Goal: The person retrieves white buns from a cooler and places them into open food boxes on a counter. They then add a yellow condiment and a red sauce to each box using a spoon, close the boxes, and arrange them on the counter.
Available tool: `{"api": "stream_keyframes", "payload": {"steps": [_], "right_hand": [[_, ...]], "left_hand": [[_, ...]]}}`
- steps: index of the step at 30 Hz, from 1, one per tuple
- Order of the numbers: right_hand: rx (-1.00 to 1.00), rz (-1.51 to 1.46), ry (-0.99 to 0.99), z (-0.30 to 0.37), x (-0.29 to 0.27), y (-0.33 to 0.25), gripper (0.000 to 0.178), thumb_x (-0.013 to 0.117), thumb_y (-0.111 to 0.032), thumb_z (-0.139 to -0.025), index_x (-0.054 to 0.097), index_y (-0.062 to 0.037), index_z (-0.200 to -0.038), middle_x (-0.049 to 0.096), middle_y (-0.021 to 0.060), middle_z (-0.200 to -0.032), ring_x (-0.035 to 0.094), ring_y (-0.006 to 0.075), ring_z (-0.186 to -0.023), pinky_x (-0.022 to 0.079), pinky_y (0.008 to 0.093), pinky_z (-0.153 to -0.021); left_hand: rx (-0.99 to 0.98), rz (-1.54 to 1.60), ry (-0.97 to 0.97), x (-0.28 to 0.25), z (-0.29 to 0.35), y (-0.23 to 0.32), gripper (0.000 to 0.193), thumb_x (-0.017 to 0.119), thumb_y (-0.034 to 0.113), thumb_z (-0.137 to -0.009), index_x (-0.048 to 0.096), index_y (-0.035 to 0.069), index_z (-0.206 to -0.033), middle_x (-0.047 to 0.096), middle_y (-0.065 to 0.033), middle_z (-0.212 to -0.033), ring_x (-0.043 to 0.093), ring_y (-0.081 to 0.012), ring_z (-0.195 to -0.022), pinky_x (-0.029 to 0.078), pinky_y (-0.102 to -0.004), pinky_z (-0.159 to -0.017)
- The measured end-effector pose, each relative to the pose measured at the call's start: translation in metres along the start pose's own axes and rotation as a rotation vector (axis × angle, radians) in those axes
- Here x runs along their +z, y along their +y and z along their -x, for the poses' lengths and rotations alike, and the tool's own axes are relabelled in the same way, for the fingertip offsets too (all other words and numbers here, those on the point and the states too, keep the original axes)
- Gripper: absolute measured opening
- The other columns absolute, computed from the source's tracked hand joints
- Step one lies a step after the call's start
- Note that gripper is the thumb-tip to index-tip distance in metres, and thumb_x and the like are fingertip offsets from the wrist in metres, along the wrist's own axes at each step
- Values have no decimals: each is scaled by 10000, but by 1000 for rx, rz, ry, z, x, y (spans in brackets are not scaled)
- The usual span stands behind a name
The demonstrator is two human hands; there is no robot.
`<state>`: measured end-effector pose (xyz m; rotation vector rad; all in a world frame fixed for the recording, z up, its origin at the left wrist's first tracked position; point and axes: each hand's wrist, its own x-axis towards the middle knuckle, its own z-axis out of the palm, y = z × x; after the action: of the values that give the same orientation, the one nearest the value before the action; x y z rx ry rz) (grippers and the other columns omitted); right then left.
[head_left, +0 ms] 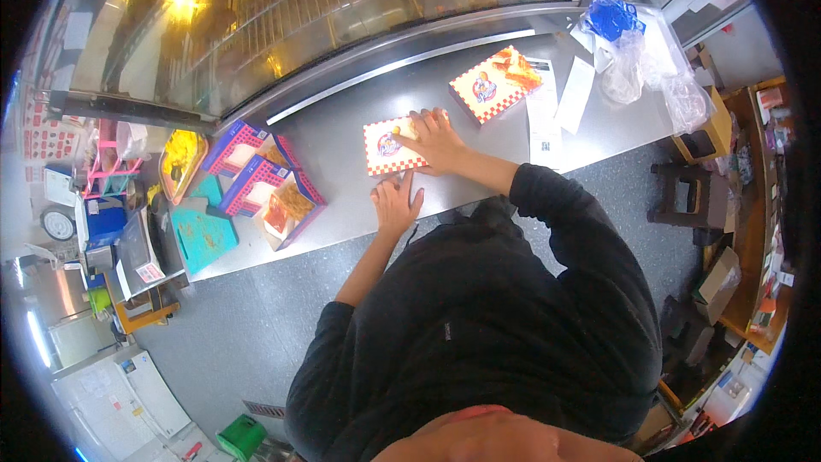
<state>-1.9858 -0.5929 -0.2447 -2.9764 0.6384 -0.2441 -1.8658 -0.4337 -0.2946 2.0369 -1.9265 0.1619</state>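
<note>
A closed, white-and-yellow cardboard food box (376, 147) with a red checkered rim lies on the steel counter in front of me. My right hand (438, 145) rests on its lid, toward the right side, with the fingers stretched out. At the box's near edge is my left hand (395, 205), fingers apart and fingertips touching or almost touching the cardboard. A second checkered food box (481, 90) sits farther right, a picture of food printed on its top. To the left stand two open purple cartons (306, 192) with food inside.
Left of the cartons lie a turquoise cutting board (205, 238) with crumbs and a tray of yellow food (181, 154). Paper slips (575, 94) and plastic bags (623, 77) lie at the right. A glass-fronted display case (342, 21) runs along the back. A brown stool (687, 195) stands right.
</note>
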Motion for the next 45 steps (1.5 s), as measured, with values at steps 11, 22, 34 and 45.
{"api": "stream_keyframes", "payload": {"steps": [11,22,34,45], "right_hand": [[3,87,35,1,0,-5,857,645,-536,-680,298,-196,-1386,285,220,-1391,300,429,-1251,219,636,-972],[-30,-421,303,4,5,9,659,621,-313,-714,394,-35,-1266,382,165,-1332,314,349,-1264,184,531,-1051],[1546,-162,439,180,-34,235,967,776,-299,-626,197,12,-1336,471,193,-1198,425,360,-1129,338,437,-943],[1329,-281,-3,180,-4,294,810,790,-286,-584,392,-20,-1237,365,224,-1276,333,415,-1189,401,456,-932]], "left_hand": [[-59,73,16,-6,-12,4,433,540,335,-818,520,124,-1196,449,-162,-1084,400,-317,-1031,265,-460,-852],[-106,29,-125,-3,-95,-19,635,401,386,-888,221,73,-1411,138,-251,-1451,126,-420,-1343,137,-584,-1044],[-227,-61,195,-13,-105,60,776,493,389,-836,146,-29,-1390,107,-260,-1447,31,-454,-1339,44,-631,-1024],[32,622,155,16,-174,258,743,633,194,-729,262,30,-1352,210,-231,-1387,128,-432,-1307,98,-535,-1049]]}}
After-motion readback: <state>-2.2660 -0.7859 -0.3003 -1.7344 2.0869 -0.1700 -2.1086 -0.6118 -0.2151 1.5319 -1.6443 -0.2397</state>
